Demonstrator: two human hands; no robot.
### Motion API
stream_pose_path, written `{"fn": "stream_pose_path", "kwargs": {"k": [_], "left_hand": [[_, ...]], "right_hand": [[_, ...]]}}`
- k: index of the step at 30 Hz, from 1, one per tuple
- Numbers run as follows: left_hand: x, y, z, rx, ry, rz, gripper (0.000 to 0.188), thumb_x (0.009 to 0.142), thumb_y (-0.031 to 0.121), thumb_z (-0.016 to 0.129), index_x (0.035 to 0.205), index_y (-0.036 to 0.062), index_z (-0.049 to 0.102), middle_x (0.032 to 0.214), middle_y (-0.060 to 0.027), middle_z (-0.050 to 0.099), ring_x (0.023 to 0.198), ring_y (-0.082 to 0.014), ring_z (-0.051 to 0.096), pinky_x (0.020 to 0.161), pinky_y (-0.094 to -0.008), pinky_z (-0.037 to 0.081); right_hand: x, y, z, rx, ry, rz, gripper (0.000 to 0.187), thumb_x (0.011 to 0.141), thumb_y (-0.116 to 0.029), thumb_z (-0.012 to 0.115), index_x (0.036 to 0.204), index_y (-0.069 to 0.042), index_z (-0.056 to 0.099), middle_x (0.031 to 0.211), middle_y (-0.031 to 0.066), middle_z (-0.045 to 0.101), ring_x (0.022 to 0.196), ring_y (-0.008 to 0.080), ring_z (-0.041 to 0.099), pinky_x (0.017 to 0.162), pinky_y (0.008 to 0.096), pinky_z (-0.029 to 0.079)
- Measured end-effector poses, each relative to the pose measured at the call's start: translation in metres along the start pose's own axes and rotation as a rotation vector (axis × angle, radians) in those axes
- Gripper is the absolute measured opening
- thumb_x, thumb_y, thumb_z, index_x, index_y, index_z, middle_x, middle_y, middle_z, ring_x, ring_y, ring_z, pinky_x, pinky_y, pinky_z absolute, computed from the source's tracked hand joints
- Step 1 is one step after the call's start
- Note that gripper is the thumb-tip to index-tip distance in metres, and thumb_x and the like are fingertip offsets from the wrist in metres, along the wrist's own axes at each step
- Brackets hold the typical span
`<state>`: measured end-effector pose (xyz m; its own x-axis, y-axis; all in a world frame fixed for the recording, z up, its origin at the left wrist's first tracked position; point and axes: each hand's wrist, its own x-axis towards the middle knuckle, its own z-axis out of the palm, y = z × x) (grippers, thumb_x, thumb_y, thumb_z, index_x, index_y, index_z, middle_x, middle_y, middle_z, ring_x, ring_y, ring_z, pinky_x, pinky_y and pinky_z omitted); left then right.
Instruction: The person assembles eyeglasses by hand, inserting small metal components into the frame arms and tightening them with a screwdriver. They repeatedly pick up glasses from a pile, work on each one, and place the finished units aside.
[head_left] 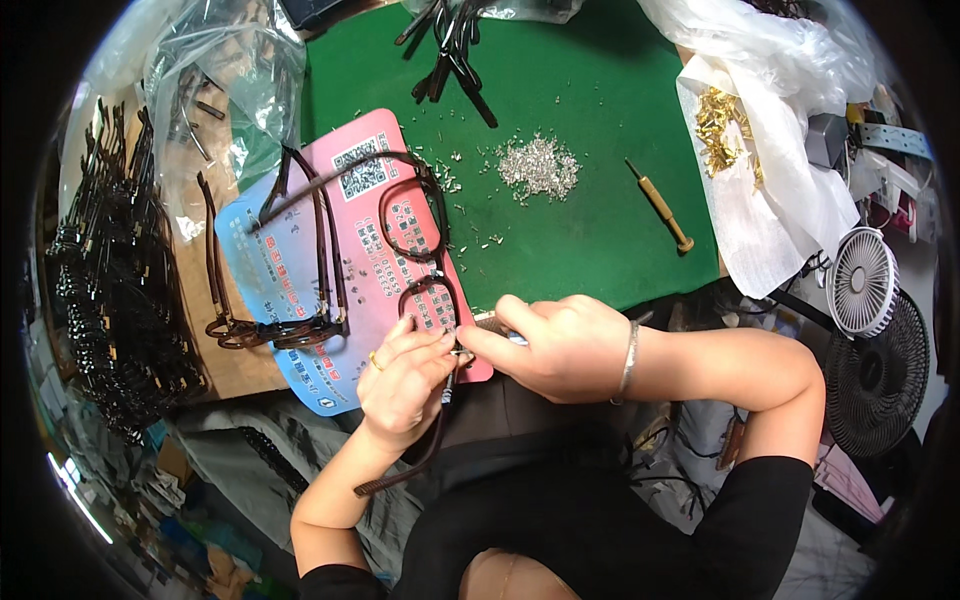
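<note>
The brown plastic spectacle frame (pixel 438 268) over the pink-and-blue mat (pixel 345 235) looks light but snappable, best held where the left hand (pixel 402 385) pinches its corner; the right hand (pixel 572 347) clamps, perhaps, a slim tool (pixel 490 323). Far left, a clear plastic bag (pixel 250 85) holds dark pieces (pixel 208 110); far right, white wrapping (pixel 765 225) holds golden parts (pixel 722 125).

A white light strip (pixel 80 498) glows to the lower left of a green-topped table (pixel 620 90).

Down we look from the head, fisheye-wide, left hand (pixel 402 388) and right hand (pixel 568 348) close, below centre, green tabletop (pixel 600 255) above.
</note>
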<state>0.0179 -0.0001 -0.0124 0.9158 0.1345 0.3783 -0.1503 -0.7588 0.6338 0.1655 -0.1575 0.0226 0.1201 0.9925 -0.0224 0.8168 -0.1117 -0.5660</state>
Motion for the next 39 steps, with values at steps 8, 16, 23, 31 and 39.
{"fn": "stream_pose_path", "kwargs": {"k": [8, 16, 23, 31, 39], "left_hand": [[0.049, 0.025, -0.024, -0.278, -0.013, 0.055, 0.03, 0.063, -0.002, 0.073, 0.092, 0.0019, 0.065, 0.08, -0.0066, 0.065, 0.054, -0.0169, 0.055, 0.049, -0.0281, 0.045], [-0.007, 0.088, -0.109, 0.198, -0.121, -0.788, 0.02, 0.072, 0.008, 0.068, 0.088, 0.0004, 0.06, 0.065, -0.0094, 0.062, 0.052, -0.0239, 0.061, 0.048, -0.0309, 0.048], [0.02, 0.038, -0.094, 0.385, -0.144, -0.491, 0.025, 0.072, 0.012, 0.066, 0.093, 0.0009, 0.059, 0.08, -0.0122, 0.058, 0.081, -0.0303, 0.055, 0.071, -0.0393, 0.045], [0.023, -0.034, -0.093, 0.587, -0.08, -0.212, 0.069, 0.065, 0.051, 0.072, 0.12, 0.0123, 0.056, 0.111, -0.0155, 0.051, 0.105, -0.0348, 0.047, 0.092, -0.0448, 0.038], [0.019, -0.04, -0.093, 0.557, -0.208, -0.178, 0.066, 0.068, 0.053, 0.07, 0.112, 0.0054, 0.059, 0.078, -0.0053, 0.055, 0.07, -0.0224, 0.054, 0.063, -0.0333, 0.045]], "right_hand": [[-0.004, 0.019, -0.016, 0.138, 0.069, 0.104, 0.039, 0.079, -0.018, 0.063, 0.115, -0.007, 0.052, 0.087, 0.0094, 0.051, 0.061, 0.0249, 0.06, 0.051, 0.034, 0.05], [-0.003, 0.028, -0.019, 0.274, 0.097, 0.122, 0.034, 0.08, -0.015, 0.061, 0.112, -0.005, 0.055, 0.083, 0.0094, 0.053, 0.063, 0.0254, 0.058, 0.055, 0.0332, 0.049], [-0.002, 0.027, -0.018, 0.211, 0.047, 0.052, 0.033, 0.08, -0.016, 0.06, 0.111, -0.005, 0.055, 0.083, 0.009, 0.053, 0.063, 0.0252, 0.058, 0.055, 0.033, 0.049], [-0.006, 0.028, -0.02, 0.232, 0.103, 0.106, 0.029, 0.08, -0.016, 0.062, 0.106, -0.005, 0.057, 0.078, 0.0083, 0.054, 0.06, 0.0236, 0.057, 0.053, 0.0323, 0.047], [0.002, 0.022, -0.019, 0.206, 0.07, 0.149, 0.026, 0.081, -0.018, 0.06, 0.104, -0.006, 0.058, 0.078, 0.0081, 0.055, 0.061, 0.024, 0.058, 0.054, 0.0324, 0.048]]}}
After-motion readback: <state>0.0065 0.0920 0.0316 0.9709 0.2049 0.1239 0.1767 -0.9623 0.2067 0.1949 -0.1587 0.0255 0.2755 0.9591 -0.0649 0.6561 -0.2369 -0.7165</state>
